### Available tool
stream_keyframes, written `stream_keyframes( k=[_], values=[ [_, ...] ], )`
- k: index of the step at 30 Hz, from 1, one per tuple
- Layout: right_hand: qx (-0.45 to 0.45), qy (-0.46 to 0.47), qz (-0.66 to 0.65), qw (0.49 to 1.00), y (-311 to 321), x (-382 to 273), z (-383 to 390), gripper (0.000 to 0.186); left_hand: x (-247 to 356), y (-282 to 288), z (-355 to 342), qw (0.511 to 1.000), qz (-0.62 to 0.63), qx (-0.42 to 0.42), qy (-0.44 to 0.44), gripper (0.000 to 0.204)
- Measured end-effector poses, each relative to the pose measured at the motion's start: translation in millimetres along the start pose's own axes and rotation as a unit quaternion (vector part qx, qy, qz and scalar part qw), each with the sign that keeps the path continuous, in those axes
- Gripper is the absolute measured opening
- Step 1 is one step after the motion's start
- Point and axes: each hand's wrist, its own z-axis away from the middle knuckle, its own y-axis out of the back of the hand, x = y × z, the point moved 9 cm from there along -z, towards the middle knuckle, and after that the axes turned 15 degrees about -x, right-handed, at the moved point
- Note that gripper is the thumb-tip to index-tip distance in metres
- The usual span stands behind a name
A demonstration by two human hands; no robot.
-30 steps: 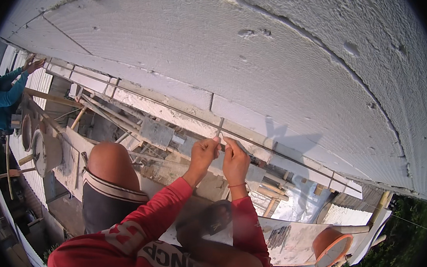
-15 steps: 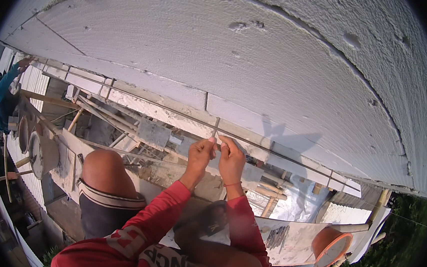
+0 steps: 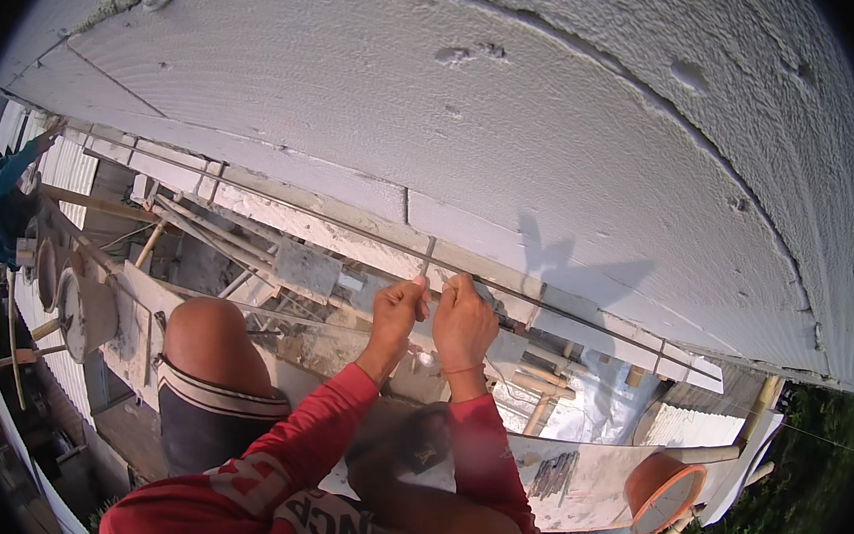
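Note:
A long thin steel bar (image 3: 574, 315) runs along the base of a white block wall (image 3: 440, 97), crossed by short bars (image 3: 430, 250). My left hand (image 3: 393, 320) is closed in a pinch just below the middle crossbar, its fingertips near that bar's lower end. Beside it, my right hand (image 3: 465, 332) has curled fingers at the long bar, just right of the same crossing. Whatever small thing sits between my fingertips is too hidden to name. The shadow of hands falls on the wall above.
At far left, a person in a teal sleeve (image 3: 1, 193) reaches to the bar's end. Buckets (image 3: 83, 310) stand on a board (image 3: 135, 344) near them. An orange bucket (image 3: 663, 496) is at lower right. Bamboo poles (image 3: 209, 232) and planks lie below. My bare knee (image 3: 221, 341) is at left.
The view has shifted slightly. My right hand has curled more and turned at the crossing, while my left stays pinched below the crossbar. The other person's body has moved slightly leftward in view.

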Motion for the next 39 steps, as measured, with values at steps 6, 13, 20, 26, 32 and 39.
stream_keyframes(
  k=[6, 13, 20, 26, 32, 39],
  values=[
    [0.005, 0.038, -0.097, 0.994, -8, 2, -3, 0.013, -5, 1, 0, 1.0, 0.007, -0.002, 0.006, 0.035],
    [-0.001, 0.024, -0.067, 0.997, -13, -7, -10, 0.014, -8, 0, -1, 0.999, 0.039, 0.0, -0.001, 0.035],
    [-0.028, 0.033, -0.015, 0.999, -5, -9, -6, 0.011, -7, -3, 1, 0.999, 0.032, 0.0, 0.002, 0.035],
    [-0.039, 0.064, -0.013, 0.997, -9, -7, -4, 0.011, -6, -4, 2, 1.0, 0.025, -0.004, 0.003, 0.036],
    [-0.086, 0.06, 0.006, 0.995, -8, -6, -10, 0.012, -6, -3, 1, 1.0, 0.015, -0.005, 0.004, 0.037],
    [-0.101, 0.059, -0.032, 0.993, -5, -8, -10, 0.013, -6, -6, 3, 0.999, 0.033, -0.013, 0.009, 0.033]
  ],
)
